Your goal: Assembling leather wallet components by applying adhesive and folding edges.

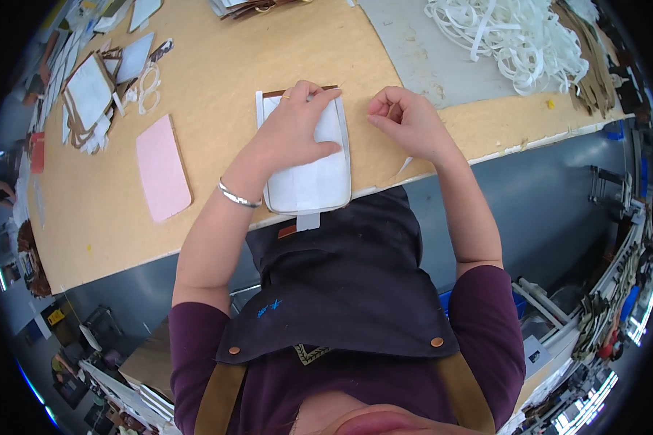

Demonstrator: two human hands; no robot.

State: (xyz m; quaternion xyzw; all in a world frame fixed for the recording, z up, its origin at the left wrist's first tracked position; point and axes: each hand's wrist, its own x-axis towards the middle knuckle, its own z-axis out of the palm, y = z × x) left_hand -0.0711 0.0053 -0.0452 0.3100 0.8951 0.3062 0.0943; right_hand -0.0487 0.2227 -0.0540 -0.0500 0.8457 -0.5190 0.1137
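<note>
While the left hand point(295, 130) lies flat on the white panel point(312, 181), its fingers are spread and pressed down on the panel's upper half; a ring shows on 1 finger and a silver bangle point(237, 196) sits at the wrist. White panel: rounded-corner piece, lying at the near edge of the tan worktable point(218, 87), its lower edge just over the table lip, with a small white tab point(307, 222) hanging below. A brown edge shows along the panel's top.

Right hand point(403, 119): just right of the panel, resting on the table, fingers curled in with thumb against fingertips. Whether it pinches anything, cannot tell.

Left of the panel, well apart: 1 pink panel point(162, 168) of similar shape. Farther left and up from the panel: a heap of white and brown cut pieces point(94, 98). Up and right of the panel: a pile of white strips point(511, 36) on a grey sheet point(413, 58).
</note>
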